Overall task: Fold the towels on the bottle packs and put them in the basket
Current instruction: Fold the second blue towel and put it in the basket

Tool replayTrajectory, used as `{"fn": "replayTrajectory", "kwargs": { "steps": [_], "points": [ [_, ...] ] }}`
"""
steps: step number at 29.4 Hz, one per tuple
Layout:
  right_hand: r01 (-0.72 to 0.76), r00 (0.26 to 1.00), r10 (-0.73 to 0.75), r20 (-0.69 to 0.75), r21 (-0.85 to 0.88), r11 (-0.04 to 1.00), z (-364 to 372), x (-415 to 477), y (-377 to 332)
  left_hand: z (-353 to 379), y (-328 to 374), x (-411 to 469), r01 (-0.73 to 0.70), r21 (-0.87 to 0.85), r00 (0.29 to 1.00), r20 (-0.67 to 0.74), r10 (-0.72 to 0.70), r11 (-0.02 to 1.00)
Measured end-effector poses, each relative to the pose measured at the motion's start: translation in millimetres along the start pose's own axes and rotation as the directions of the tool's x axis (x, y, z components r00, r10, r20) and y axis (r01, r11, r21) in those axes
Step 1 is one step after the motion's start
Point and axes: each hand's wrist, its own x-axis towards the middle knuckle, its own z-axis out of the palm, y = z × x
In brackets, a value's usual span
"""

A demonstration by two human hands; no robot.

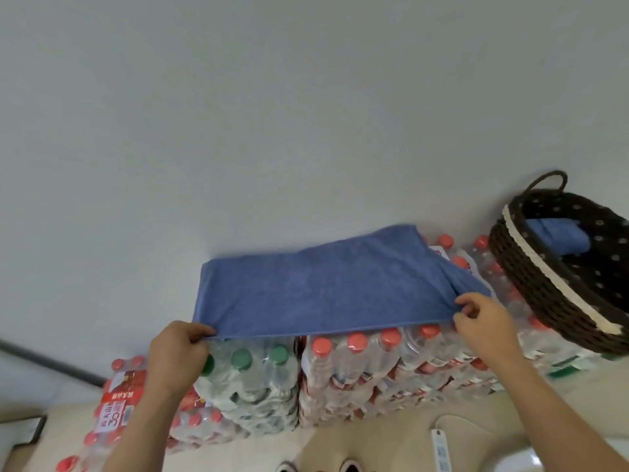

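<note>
Blue towel (pixel 326 287) lies flat on bottle packs (pixel 357 366), near edge pinched betw. thumb & fingers of left hand (pixel 180 349) and right hand (pixel 483 321). Basket (pixel 558 267), just right of fingers, holds one folded towel (pixel 558 235) already (so partly done); this one isn't folded yet.

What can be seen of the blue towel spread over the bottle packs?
The blue towel is plain, soft-looking cloth, perhaps microfibre, with a thin hemmed edge. It lies spread, roughly rectangular, across the tops of the bottle packs, its far edge by the wall. The left hand pinches its near left corner and the right hand its near right corner, holding the near edge taut. Its right end wrinkles and drapes.
</note>
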Motion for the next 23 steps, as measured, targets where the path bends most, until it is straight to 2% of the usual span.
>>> {"fn": "replayTrajectory", "kwargs": {
  "steps": [3,7,10,14,17,19,20,23],
  "points": [
    [-0.070,0.994,0.080,-0.074,0.123,0.990,-1.7,0.2,1.8,-6.0,5.7,-4.8,0.052,-0.041,0.999,0.000,-0.052,0.998],
    [-0.165,0.962,0.191,-0.193,0.144,0.976,2.2,-3.8,4.1,1.9,1.4,-15.2,0.141,-0.118,0.990,0.030,-0.138,0.983],
    [-0.307,0.928,0.339,-0.154,0.200,0.930,5.5,-10.2,3.8,6.0,-6.5,-21.3,0.210,-0.228,0.978,0.058,-0.202,0.951],
    [-0.392,0.919,0.395,-0.023,0.073,0.917,5.8,-9.1,3.8,5.0,-15.8,-18.4,0.322,-0.485,0.941,0.071,-0.330,0.813],
    [-0.458,0.889,0.455,0.050,0.078,0.886,2.3,-5.6,-1.9,10.4,-21.4,-15.8,0.369,-0.407,0.929,0.134,-0.346,0.835],
    [-0.462,0.886,0.463,0.016,0.100,0.881,4.1,-9.4,-1.3,13.6,-22.5,-15.2,0.404,-0.350,0.914,0.204,-0.352,0.845],
    [-0.454,0.888,0.460,-0.023,0.120,0.883,5.6,-11.4,-0.4,13.1,-23.4,-14.6,0.407,-0.346,0.913,0.187,-0.363,0.846],
    [-0.439,0.874,0.475,-0.100,0.254,0.862,5.9,-8.2,0.7,3.7,-18.5,-12.9,0.340,-0.343,0.935,0.019,-0.355,0.876]
  ]
}}
